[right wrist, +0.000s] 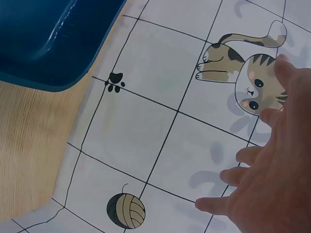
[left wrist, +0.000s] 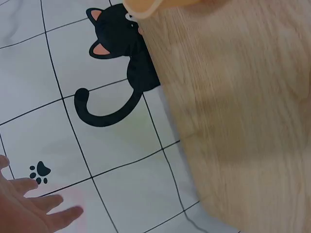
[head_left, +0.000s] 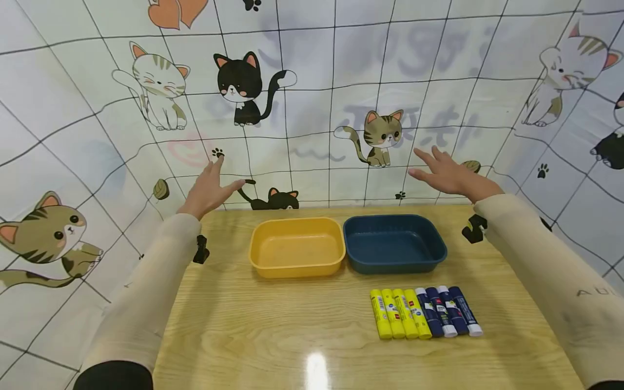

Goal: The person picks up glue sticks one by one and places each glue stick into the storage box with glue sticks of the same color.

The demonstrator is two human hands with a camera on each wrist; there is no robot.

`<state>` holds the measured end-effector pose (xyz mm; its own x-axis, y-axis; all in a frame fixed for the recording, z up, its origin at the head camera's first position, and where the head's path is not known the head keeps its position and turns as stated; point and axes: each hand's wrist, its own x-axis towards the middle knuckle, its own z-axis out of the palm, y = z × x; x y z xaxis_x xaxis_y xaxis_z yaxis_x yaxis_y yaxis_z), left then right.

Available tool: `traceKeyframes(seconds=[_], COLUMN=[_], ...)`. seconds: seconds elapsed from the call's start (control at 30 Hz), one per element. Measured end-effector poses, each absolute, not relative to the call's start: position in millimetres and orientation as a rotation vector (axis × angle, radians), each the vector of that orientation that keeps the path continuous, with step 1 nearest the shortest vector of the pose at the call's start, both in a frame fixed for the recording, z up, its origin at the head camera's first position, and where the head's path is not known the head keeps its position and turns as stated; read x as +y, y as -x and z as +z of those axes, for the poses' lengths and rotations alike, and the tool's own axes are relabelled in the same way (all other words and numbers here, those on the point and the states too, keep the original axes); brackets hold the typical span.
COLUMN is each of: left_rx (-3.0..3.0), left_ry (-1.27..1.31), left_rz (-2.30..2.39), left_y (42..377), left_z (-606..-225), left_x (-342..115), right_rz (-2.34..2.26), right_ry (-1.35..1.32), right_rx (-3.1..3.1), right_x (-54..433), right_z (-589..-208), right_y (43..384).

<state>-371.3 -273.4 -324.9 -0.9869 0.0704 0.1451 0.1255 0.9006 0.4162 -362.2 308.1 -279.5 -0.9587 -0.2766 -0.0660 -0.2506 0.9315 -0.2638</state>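
Observation:
Both hands are raised over the far side of the table, fingers spread and holding nothing. My left hand (head_left: 208,188) is up beyond the yellow tray (head_left: 297,272), to its left. On the other side, my right hand (head_left: 450,174) hovers behind and to the right of the dark blue tray (head_left: 396,266). The two trays stand side by side with nothing in them. In front of the blue tray lies a row of glue sticks: several yellow ones (head_left: 401,314) on the left and several dark blue ones (head_left: 448,312), some with white caps, on the right.
A wood-grain table (head_left: 253,330) spans the front of the view. Behind it and along both sides hangs a white grid-patterned cloth (head_left: 312,81) printed with cartoon cats. Dark wrist mounts (head_left: 201,250) sit under both forearms.

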Motion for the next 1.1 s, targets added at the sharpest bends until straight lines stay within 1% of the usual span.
traceKeyframes(seconds=[0.13, 0.37, 0.67, 0.87, 1.1], left_rx=[-2.916, -2.872, -2.894, -2.909, -2.849], left_ry=[0.178, 0.232, 0.182, 0.183, 0.177], left_rz=[-0.845, -1.045, -1.322, -1.367, -1.342], left_y=[364, 350, 336, 326, 317], left_z=[-339, -371, -415, -436, -450], left_x=[-271, -267, -256, -247, -243], right_rz=[-0.463, -0.538, -0.593, -0.585, -0.643], right_ry=[0.436, 0.537, 0.608, 0.653, 0.723], right_rx=[2.977, 2.952, 2.968, 2.962, 2.921], right_x=[314, 318, 321, 323, 327], right_z=[-285, -296, -317, -332, -349], right_y=[353, 334, 301, 279, 263])
